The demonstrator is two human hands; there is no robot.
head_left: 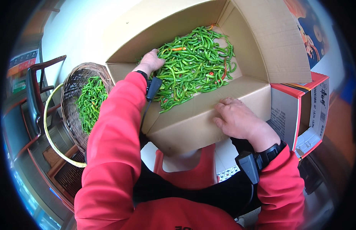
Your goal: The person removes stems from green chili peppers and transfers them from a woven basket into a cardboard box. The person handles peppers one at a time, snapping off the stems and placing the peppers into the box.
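A large open cardboard box sits before me, tilted in the view. A heap of green chili peppers covers much of its bottom, with a few red and orange ones among them. My left hand reaches over the box's left side and touches the heap's left edge. Its fingertips are partly hidden, so I cannot tell whether it holds a pepper. On the near wall rests my right hand, fingers spread at the rim and no pepper visible in it. Both wrists carry black strapped devices.
Left of the box, a wicker basket with a pale hoop handle holds more green peppers. A red plastic stool stands beneath the box. At right is a red and grey printed carton. A wooden chair stands far left.
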